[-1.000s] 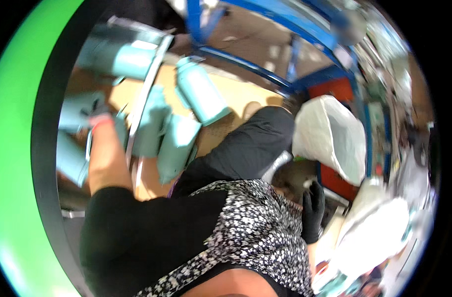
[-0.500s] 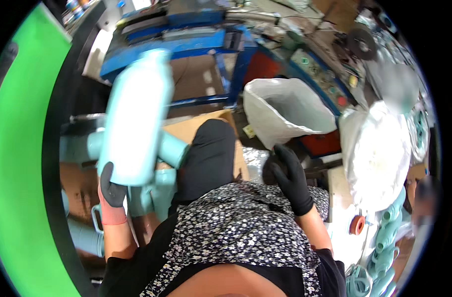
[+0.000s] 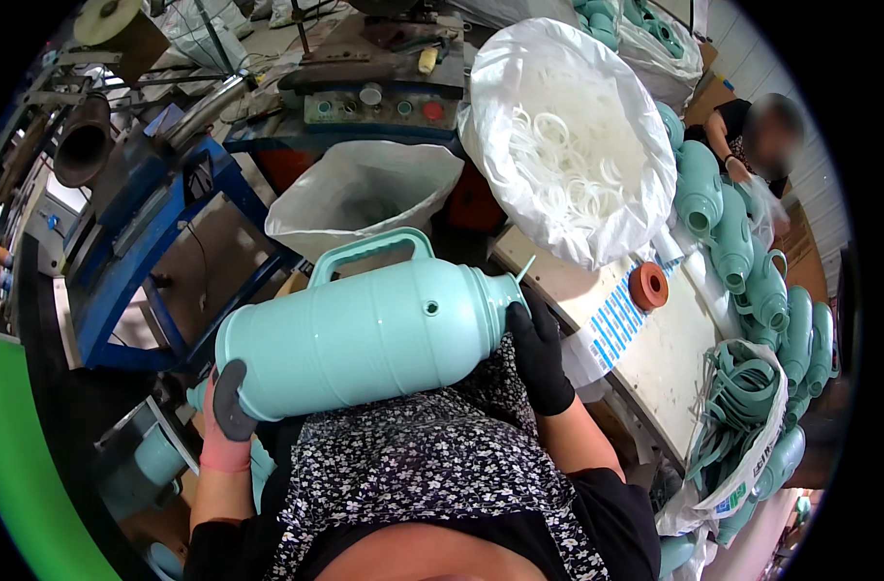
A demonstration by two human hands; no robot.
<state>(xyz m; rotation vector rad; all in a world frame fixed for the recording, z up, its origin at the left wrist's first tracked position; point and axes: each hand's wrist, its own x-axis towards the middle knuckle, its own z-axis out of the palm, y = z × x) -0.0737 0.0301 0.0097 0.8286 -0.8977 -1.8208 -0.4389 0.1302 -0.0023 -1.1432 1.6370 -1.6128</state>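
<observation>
A mint-green thermos flask shell lies sideways in front of me, just above my lap. Its loop handle points away from me and its neck faces right. My left hand, in a pink glove with a dark grey coating, grips the base end, thumb over the side. At the neck, my black-gloved right hand closes round the rim; some of its fingers are hidden. A thin pale green strip sticks out by the mouth, and a small dark hole shows in the shoulder.
Beyond the flask stands an open white sack. A white bag of translucent rings sits by the workbench, which bears a reddish-brown spool. At right are several flask shells, a sack of green handles and another person.
The flask has come from upright at my left to sideways across my front. My right hand has moved onto its neck. The view has swung to the right.
</observation>
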